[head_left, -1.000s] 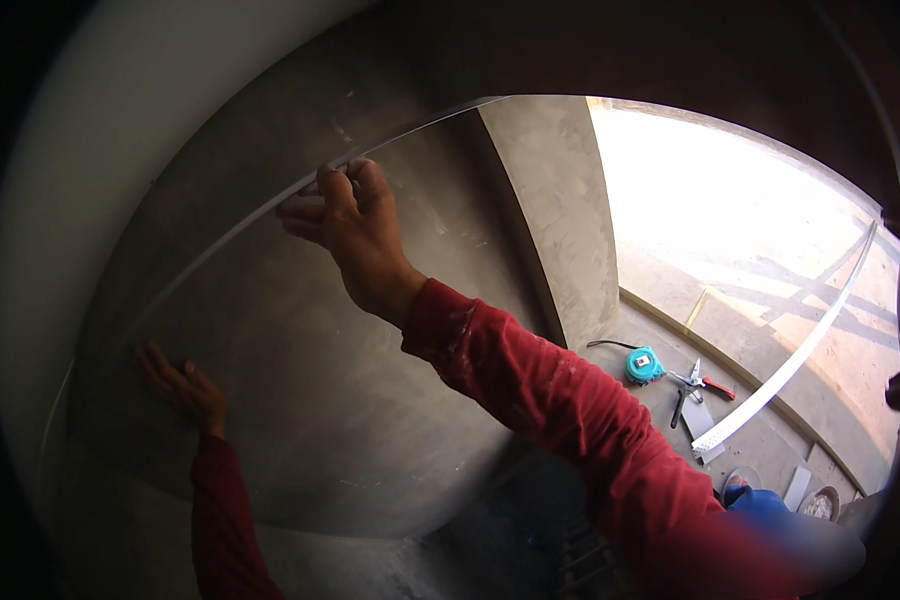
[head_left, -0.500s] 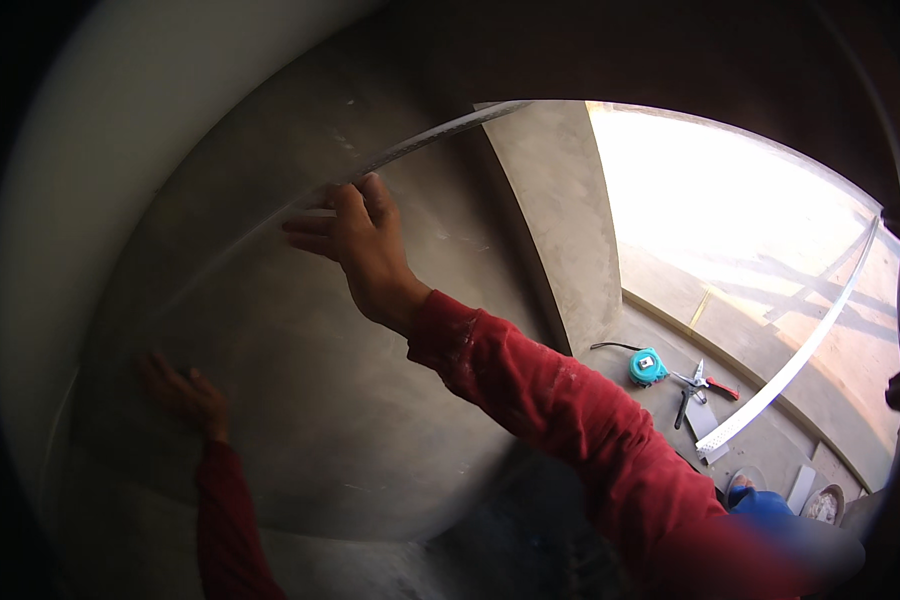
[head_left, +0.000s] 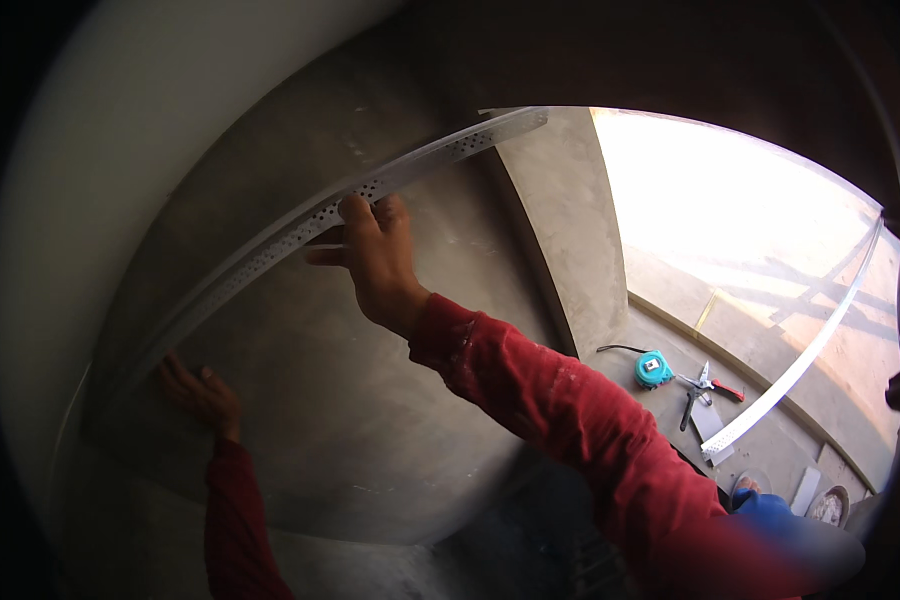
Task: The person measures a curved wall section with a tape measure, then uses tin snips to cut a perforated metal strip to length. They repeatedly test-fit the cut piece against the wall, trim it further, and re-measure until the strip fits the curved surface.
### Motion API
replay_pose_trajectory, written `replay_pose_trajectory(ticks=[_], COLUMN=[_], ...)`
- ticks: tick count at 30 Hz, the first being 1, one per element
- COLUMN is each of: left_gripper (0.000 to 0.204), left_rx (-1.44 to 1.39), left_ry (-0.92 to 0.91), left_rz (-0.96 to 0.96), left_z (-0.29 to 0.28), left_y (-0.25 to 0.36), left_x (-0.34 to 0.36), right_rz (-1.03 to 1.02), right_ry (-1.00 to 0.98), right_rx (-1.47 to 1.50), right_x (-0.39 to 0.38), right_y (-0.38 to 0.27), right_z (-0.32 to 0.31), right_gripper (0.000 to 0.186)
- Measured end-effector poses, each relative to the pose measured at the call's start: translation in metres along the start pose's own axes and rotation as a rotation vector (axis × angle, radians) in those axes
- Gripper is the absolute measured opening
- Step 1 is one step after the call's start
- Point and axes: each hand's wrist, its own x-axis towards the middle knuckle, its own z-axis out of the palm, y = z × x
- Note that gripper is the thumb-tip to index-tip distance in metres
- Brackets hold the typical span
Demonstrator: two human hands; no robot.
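A long, pale perforated corner bead (head_left: 270,250) runs slantwise along the grey plastered wall (head_left: 370,400), its holed face showing. My right hand (head_left: 380,260) pinches its lower edge near the middle, thumb and fingertips closed on it. The other fingers point left, partly behind the hand. Farther down on the left is my left hand (head_left: 205,398), fingers stretched out and close to the strip's dim lower end. Whether those fingertips touch the bead or only the wall, I cannot tell. Red sleeves cover both of my arms.
On the floor at right lie a teal tape measure (head_left: 654,369), snips (head_left: 704,383) with a red and a black handle, and a second white perforated strip (head_left: 800,365). A bowl (head_left: 828,507) stands at lower right. Bright light fills the opening (head_left: 730,200).
The corner bead has turned from nearly edge-on to show its holed face. My right hand has shifted slightly right and down with it; my left hand has moved a little right.
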Motion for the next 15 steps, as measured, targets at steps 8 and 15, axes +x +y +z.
replay_pose_trajectory(ticks=[8,15], left_gripper=[0.066,0.060], left_rx=[-0.031,0.091], left_ry=[-0.045,-0.091], left_rz=[-0.027,-0.063], left_z=[-0.001,0.017], left_y=[0.002,-0.013], left_x=[0.000,-0.024], right_rz=[0.030,0.052], right_ry=[0.009,0.039], right_rx=[-0.022,0.007], right_x=[0.006,0.002], right_y=[0.002,0.001], right_z=[-0.003,-0.008], right_gripper=[0.028,0.032])
